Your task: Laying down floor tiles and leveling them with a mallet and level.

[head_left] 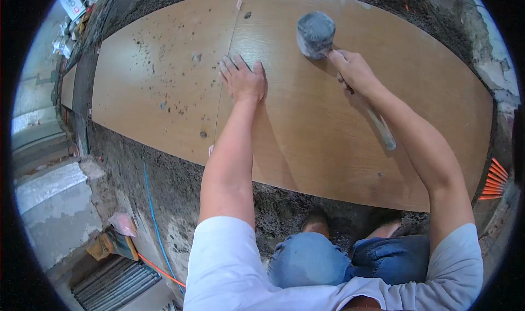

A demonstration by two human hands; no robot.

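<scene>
Two large wood-patterned floor tiles lie edge to edge before me, the left tile [126, 87] sprinkled with dark mortar crumbs and the right tile [317, 130] mostly clean. My left hand [241, 81] is spread flat by the seam between them. In my right hand [355, 70], closed round the handle near the head, is a rubber mallet [316, 35] with a grey, dusty head. The head is at the far part of the right tile; I cannot tell whether it touches. Small pale spacers [239, 4] stick up at both ends of the seam.
Dark, damp mortar [164, 171] surrounds the tiles. A blue cord [153, 218] and an orange line run at the lower left, near a pink bag [123, 223] and stacked grey strips [115, 278]. Orange tubes [495, 180] show at the right edge, beside a rough wall.
</scene>
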